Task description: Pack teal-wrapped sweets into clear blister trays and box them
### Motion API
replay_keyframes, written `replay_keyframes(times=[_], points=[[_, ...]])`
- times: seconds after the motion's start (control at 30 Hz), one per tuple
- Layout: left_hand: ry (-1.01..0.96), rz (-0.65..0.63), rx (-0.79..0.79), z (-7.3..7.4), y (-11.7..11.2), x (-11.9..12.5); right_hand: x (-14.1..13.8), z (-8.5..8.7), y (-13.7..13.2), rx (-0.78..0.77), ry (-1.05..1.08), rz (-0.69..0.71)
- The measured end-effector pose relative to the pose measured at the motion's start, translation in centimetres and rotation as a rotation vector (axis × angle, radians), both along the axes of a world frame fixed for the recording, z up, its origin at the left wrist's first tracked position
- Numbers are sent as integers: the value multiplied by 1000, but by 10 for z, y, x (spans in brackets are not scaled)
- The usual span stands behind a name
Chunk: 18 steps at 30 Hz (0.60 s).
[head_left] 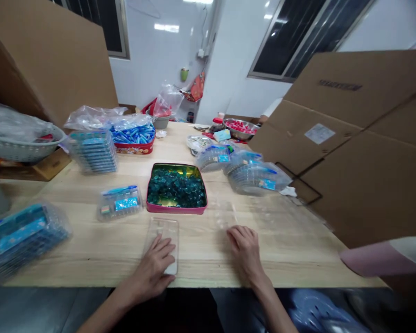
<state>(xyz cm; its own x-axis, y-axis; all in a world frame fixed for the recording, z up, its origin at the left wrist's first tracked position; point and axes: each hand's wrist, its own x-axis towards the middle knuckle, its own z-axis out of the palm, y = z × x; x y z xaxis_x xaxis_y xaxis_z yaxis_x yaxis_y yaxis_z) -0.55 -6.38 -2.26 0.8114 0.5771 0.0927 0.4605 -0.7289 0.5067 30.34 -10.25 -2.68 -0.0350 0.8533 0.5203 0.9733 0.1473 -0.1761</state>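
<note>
The left hand (154, 268) lies palm down near the table's front edge, fingers slightly spread and resting on a clear rectangular plastic case (168, 226). The case sits flat beneath those fingers, its far end reaching past the fingertips. To their right, the right hand (245, 247) has its fingers bent and drawn together; blur hides whether they pinch the thin transparent plastic piece (225, 212) just beyond their tips. Pale wooden tabletop (201, 252) lies between the two sets of fingers.

Well to the left of the left fingers is a bundle of clear-wrapped stationery packs (24, 240). Nearer those fingers, ahead and leftward, lies a single filled clear case (121, 203) with a blue pen-like stick along its top. Straight ahead of the left fingertips and beyond their case stands a pink-rimmed tin (176, 210) holding teal translucent pieces (176, 189).

Farther ahead of the right fingers, slightly rightward, filled clear cases (253, 173) lean in overlapping rows. Far ahead-left of the left fingers, an upright stack of filled cases (93, 152) stands beside a red tin (133, 148) heaped with slim blue pieces (135, 134). Farthest ahead of the right fingers, a metal bowl (244, 136) holds pinkish-red pieces.
</note>
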Motion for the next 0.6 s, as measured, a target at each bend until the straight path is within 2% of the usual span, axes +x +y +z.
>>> replay_keyframes(times=[0.1, 0.17, 0.27, 0.43, 0.6], points=[[-33, -38, -34, 4, 1, -5, -16, 0, -26, -21, 75, 123], [-35, -60, -49, 7, 2, -7, -28, -1, -41, -113, 130, 210], [-4, -107, -46, 12, 5, -9, -43, 2, -55, -278, 188, 261], [58, -194, -13, 23, 12, -9, -48, 11, -56, -505, 210, 282], [102, -252, 39, 31, 16, -10, -44, 10, -50, -533, 149, 303]])
